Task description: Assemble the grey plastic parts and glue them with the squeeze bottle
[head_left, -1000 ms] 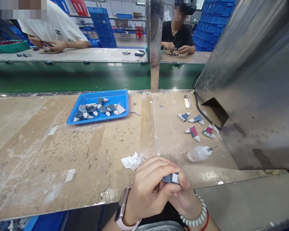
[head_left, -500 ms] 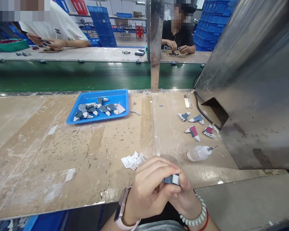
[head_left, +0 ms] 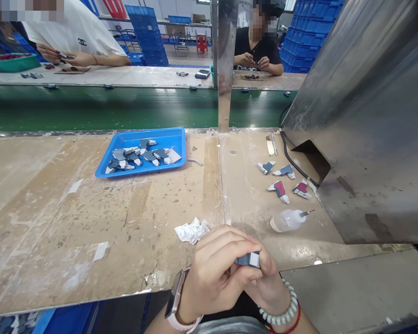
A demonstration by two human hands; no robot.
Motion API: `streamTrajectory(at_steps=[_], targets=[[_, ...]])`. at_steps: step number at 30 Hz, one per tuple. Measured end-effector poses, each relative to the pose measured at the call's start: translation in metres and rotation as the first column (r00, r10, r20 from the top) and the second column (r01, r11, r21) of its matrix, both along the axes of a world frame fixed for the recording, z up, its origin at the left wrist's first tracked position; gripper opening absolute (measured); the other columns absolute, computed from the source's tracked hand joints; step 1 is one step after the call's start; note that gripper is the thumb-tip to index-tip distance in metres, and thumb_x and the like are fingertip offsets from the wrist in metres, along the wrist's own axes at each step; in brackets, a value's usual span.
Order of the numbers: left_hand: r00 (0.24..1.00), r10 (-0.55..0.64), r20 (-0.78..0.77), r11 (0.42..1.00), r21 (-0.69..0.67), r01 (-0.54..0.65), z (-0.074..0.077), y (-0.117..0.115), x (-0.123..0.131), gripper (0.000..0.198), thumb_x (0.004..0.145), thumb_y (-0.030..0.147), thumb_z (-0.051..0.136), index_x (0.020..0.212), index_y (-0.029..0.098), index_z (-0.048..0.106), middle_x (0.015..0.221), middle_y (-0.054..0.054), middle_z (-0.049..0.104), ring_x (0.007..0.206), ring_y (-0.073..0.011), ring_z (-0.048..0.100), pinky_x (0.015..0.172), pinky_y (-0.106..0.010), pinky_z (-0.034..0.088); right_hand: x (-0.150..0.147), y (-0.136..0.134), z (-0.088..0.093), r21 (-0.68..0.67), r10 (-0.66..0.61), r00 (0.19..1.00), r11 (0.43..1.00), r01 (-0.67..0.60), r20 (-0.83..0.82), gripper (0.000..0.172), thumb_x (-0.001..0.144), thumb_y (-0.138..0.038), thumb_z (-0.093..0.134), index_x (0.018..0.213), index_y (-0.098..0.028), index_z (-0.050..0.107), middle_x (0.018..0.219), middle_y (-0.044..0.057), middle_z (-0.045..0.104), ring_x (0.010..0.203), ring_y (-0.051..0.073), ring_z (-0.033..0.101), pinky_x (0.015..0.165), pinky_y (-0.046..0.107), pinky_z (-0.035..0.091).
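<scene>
Several pieces (head_left: pixel 149 158) in blue tray (head_left: pixel 127 140), another piece (head_left: pixel 247 260) in hands (head_left: pixel 212 273)

Behind the held part (head_left: pixel 247 260), the tissue (head_left: pixel 191 231) lies left, the bottle (head_left: pixel 286 221) right, and the tray (head_left: pixel 167 138) farther back left.

Tabletop (head_left: pixel 174 199), brown, scuffed, patched with tape (head_left: pixel 212 181). On it we count: blue tray (head_left: pixel 170 140), one, near the far edge; crumpled white tissue (head_left: pixel 192 230), one; translucent needle-tipped bottle (head_left: pixel 287 221), one, on its side; blue-and-white pieces (head_left: pixel 284 172), two; magenta-and-white pieces (head_left: pixel 280 189), two, just nearer us.
</scene>
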State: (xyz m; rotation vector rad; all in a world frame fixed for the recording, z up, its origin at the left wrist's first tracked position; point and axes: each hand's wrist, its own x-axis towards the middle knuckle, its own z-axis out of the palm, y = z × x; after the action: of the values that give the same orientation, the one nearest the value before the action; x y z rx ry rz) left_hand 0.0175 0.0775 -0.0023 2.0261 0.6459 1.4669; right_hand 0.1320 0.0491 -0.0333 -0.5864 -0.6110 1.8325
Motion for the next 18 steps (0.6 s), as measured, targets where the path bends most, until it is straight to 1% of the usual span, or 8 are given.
streamTrajectory(at_steps=[4, 7, 12, 15, 18], targets=[[1.000, -0.001, 0.000, 1.000, 0.008, 0.001, -0.0005, -0.0001, -0.0001, 0.018, 0.095, 0.029, 0.064, 0.104, 0.014, 0.067, 0.087, -0.007, 0.075, 0.085, -0.0163, 0.070, 0.080, -0.028, 0.058, 0.0007, -0.0006, -0.0002, 0.009, 0.013, 1.000, 1.000, -0.013, 0.012, 0.055, 0.070, -0.073, 0.075, 0.067, -0.021, 0.055, 0.055, -0.006, 0.030, 0.053, 0.010, 0.022, 0.051, 0.025, 0.027], [1.000, -0.003, 0.011, 1.000, 0.013, 0.003, 0.0003, 0.0000, 0.0003, 0.021, 0.096, 0.032, 0.064, 0.104, 0.014, 0.067, 0.087, -0.007, 0.075, 0.083, -0.0166, 0.070, 0.078, -0.029, 0.058, 0.0003, -0.0004, 0.0002, 0.044, 0.015, 1.000, 0.999, -0.015, 0.014, 0.057, 0.072, -0.073, 0.073, 0.064, -0.021, 0.052, 0.054, -0.006, 0.030, 0.051, 0.009, 0.024, 0.049, 0.025, 0.023], [1.000, 0.001, 0.030, 1.000, 0.027, -0.002, 0.0025, 0.0002, 0.0014, 0.023, 0.097, 0.034, 0.062, 0.105, 0.013, 0.067, 0.082, -0.006, 0.075, 0.082, -0.0166, 0.071, 0.076, -0.028, 0.058, -0.0004, 0.0016, 0.0025, 0.104, 0.055, 0.998, 0.993, -0.058, 0.034, 0.059, 0.075, -0.074, 0.070, 0.060, -0.021, 0.047, 0.050, -0.006, 0.032, 0.049, 0.009, 0.026, 0.047, 0.025, 0.021], [1.000, 0.000, 0.028, 1.000, 0.021, -0.001, 0.0022, 0.0000, 0.0011, 0.022, 0.096, 0.033, 0.064, 0.105, 0.013, 0.067, 0.084, -0.007, 0.076, 0.083, -0.0169, 0.071, 0.076, -0.029, 0.058, -0.0006, 0.0019, 0.0031, 0.101, 0.054, 0.998, 0.993, -0.058, 0.042, 0.059, 0.074, -0.074, 0.070, 0.060, -0.021, 0.047, 0.049, -0.006, 0.032, 0.048, 0.009, 0.026, 0.046, 0.026, 0.020], [1.000, -0.001, 0.021, 1.000, 0.017, 0.001, 0.0014, -0.0003, 0.0006, 0.021, 0.096, 0.031, 0.064, 0.104, 0.012, 0.068, 0.085, -0.008, 0.076, 0.084, -0.0167, 0.071, 0.077, -0.028, 0.058, -0.0007, 0.0010, 0.0025, 0.085, 0.042, 0.998, 0.995, -0.047, 0.052, 0.059, 0.073, -0.075, 0.070, 0.060, -0.022, 0.048, 0.049, -0.006, 0.031, 0.048, 0.010, 0.026, 0.046, 0.026, 0.023]])
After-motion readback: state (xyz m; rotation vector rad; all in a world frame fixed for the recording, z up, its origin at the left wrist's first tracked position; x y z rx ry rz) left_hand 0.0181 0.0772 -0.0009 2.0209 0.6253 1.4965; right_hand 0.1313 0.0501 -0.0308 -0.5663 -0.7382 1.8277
